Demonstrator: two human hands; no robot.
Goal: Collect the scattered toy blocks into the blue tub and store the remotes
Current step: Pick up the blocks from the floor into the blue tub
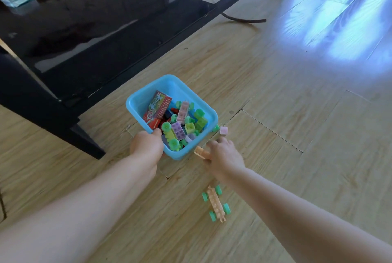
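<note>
Left hand (147, 146) grips the blue tub's (135, 103) near rim on the floor (286, 135) while right hand (222, 156) pinches an orange block (200, 152) beside it.

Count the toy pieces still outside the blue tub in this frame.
3 fully visible: an orange block gripped by the right hand, a pink block on the floor beyond it, and a wheeled orange chassis nearer the camera. A green piece peeks from behind the tub; more may hide.

Home living room, wood-plank floor (275, 93), black glass coffee table (95, 19), scattered toy blocks (215, 203)
</note>
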